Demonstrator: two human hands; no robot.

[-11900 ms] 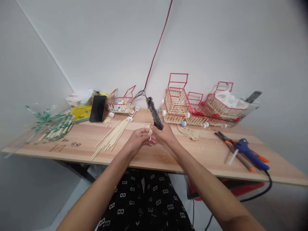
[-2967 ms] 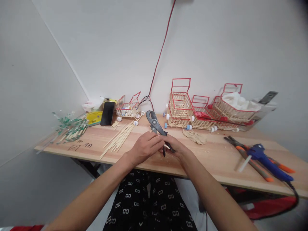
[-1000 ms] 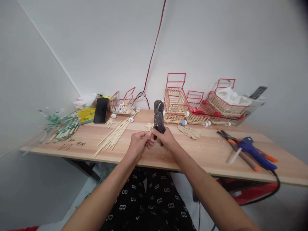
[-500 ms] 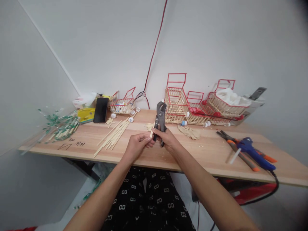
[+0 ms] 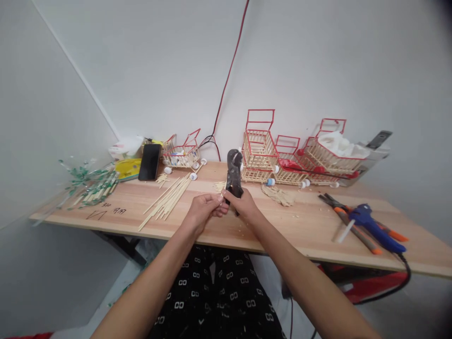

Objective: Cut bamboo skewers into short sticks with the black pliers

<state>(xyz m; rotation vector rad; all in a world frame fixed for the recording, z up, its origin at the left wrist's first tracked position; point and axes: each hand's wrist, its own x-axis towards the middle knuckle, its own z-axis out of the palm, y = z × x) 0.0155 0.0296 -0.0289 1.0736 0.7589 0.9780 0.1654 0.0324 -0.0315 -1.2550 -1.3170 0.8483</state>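
Note:
My right hand (image 5: 244, 203) is wrapped round the handles of a dark grey hand cutter (image 5: 233, 170), which points up and away from me over the front of the table. Close beside it on the left, my left hand (image 5: 205, 208) is closed in a pinch on a thin wooden stick, of which only a pale end shows between the fingertips. The fingers of both hands nearly meet below the cutter's head. Behind them lie short cut stick pieces (image 5: 219, 186). Long wooden sticks (image 5: 168, 199) are spread to the left of my hands.
Small stick-built carts with red handles (image 5: 260, 146) stand along the wall, some on white wheels. A phone (image 5: 149, 162) leans at the left near a yellow packet (image 5: 127, 169) and green-wrapped stick bundles (image 5: 100, 186). A blue glue gun (image 5: 376, 228) lies over orange-handled pliers (image 5: 353, 223) at right.
The cutter has turned in my right hand, and its handles have come together. Less of the stick shows at my left fingertips. The view has shifted slightly.

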